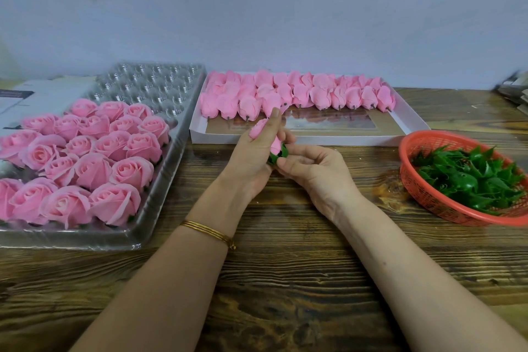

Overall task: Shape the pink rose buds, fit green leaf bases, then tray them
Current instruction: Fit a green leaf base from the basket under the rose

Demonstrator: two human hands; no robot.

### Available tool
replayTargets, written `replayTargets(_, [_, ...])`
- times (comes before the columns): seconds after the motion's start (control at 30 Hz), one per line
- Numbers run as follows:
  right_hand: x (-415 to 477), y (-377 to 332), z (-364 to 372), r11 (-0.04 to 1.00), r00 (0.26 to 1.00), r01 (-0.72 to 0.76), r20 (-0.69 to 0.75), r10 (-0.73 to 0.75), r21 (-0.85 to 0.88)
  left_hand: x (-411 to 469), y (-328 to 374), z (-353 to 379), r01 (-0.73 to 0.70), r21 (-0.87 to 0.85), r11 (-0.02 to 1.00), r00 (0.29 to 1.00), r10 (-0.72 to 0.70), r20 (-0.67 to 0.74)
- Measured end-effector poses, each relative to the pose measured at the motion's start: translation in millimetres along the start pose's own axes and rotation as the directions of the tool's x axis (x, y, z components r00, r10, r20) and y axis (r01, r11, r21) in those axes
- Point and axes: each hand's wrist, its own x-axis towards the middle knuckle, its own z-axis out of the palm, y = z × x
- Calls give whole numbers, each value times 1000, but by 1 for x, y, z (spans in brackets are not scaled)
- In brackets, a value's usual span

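The left hand grips a pink rose bud toward the far edge of the tabletop. The right hand pinches the green leaf base at the bud's underside.

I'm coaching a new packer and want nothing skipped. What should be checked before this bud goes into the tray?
1. Bud secured: left hand grips the pink bud: ok.
2. Base at the bud's bottom: right hand pinches the green leaf base there: ok.
3. Base fully seated: fingers hide the joint: cannot tell.
4. Petals shaped: bud mostly covered: cannot tell.
5. Free cells in the clear tray: far rows empty: ok.
6. Spare bases in the red basket: plenty: ok.
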Motion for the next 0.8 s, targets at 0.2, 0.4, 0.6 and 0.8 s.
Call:
replayTargets(0.2, [3,4,0,1000,999,26,-41,-26,-16,-2,1,3,1,-31,1000,1000,-1,-5])
replayTargets(0.4, [5,8,-2,994,995,71,-64,-76,-86,-5,4,6,32,1,999,999,-32,-27])
replayTargets(0.6, [6,11,-2,975,985,132,-89,-149,-179,-5,3,7,46,-16,999,998,-47,-40])
replayTargets(0.8, [6,10,-1,980,991,101,-72,-115,-171,-2,2,2,48,-57,997,998,-49,-27])
